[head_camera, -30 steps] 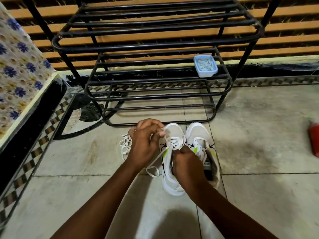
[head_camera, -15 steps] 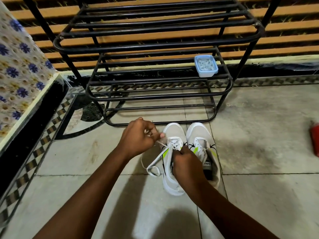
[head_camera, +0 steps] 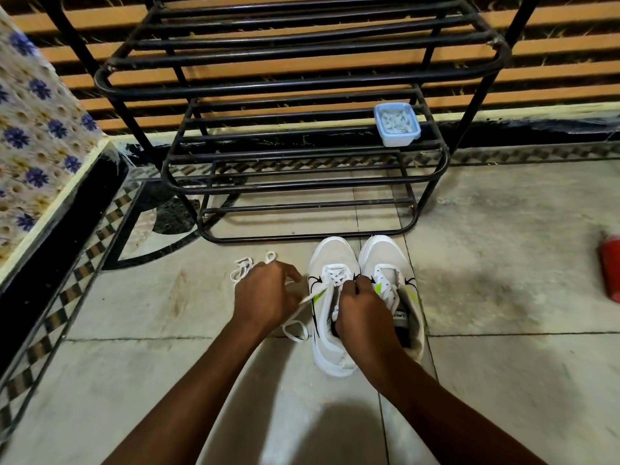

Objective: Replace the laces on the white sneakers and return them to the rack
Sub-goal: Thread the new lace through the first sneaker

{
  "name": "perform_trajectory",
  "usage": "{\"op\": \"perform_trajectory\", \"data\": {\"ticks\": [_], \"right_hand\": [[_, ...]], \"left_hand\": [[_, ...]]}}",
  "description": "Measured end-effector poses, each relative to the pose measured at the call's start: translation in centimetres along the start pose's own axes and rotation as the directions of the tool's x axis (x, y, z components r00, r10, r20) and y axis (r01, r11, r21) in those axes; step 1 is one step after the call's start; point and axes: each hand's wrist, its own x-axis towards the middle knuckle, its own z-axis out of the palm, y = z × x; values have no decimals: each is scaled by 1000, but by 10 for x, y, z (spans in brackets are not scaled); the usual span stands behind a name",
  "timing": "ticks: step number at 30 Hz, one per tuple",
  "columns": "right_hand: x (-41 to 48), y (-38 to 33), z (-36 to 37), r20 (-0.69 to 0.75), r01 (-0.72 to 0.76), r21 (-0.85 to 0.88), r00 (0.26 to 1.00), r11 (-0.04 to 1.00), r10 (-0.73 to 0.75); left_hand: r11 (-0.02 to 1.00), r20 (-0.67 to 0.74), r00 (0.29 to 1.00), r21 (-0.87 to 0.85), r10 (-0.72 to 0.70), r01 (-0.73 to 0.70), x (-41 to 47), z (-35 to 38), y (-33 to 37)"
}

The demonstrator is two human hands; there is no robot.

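— Since half a second before, the left hand (head_camera: pixel 268 297) had drawn back toward the person, uncovering a loose lace (head_camera: pixel 242 267) on the floor (head_camera: pixel 151 313) beyond its knuckles. Any writing?
— Only a dark label (head_camera: pixel 399 316) on the tongue of the right-hand sneaker (head_camera: pixel 382 253); its white letters were too small to read. Both shoes carried black curved marks and yellow-green patches.
— And the hands?
— Left fingers were curled, pinching the lace (head_camera: pixel 313 294) that ran straight from the eyelets of the left-hand sneaker (head_camera: pixel 330 256), with a slack loop on the tile below. The right hand (head_camera: pixel 364 313), knuckles up, clutched that shoe's laced front.
— Where was the pair?
— Side by side on the floor, toes just short of the black rack (head_camera: pixel 302 78), where a blue tub (head_camera: pixel 397 124) sat on a shelf. A red thing (head_camera: pixel 611 273) lay well off to the right.
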Motion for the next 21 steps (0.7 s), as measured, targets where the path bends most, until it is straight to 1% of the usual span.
{"op": "perform_trajectory", "data": {"ticks": [3,5,7,10,12,13,14,16,18,19,20,21], "right_hand": [[1,-1,1,-14,10,2,1000,1000,-10],[0,0,1,-36,4,14,999,1000,-4],[0,1,2,-39,15,31,999,999,-14],[0,2,1,-37,56,67,998,996,-54],[0,5,-2,-82,72,124,995,990,-62],[1,7,-3,-126,63,183,991,981,-40],[3,8,-5,-161,48,259,987,965,-6],[8,10,-9,-200,54,409,979,911,32],[14,11,-15,-198,107,553,980,826,5],[18,11,-21,-159,124,623,987,773,-30],[23,10,-27,-86,111,683,994,722,-71],[29,9,-32,4,67,729,995,681,-103]], "left_hand": [[989,152,988,-149,2,21,-8,19,-3],[974,183,983,-222,-11,52,-10,29,-3],[965,183,983,-256,-6,54,-9,36,-2],[970,143,989,-241,30,5,-7,39,-1],[960,90,996,-278,9,17,-6,33,0],[948,61,998,-318,-7,26,-5,27,1],[926,37,999,-377,-15,27,-5,21,3],[871,-18,1000,-490,22,-28,-5,7,10],[827,-71,995,-554,67,-95,-10,-10,20],[807,-101,992,-577,82,-126,-13,-18,25],[785,-133,987,-599,95,-157,-15,-26,30],[761,-163,981,-622,103,-183,-18,-33,34]]}}
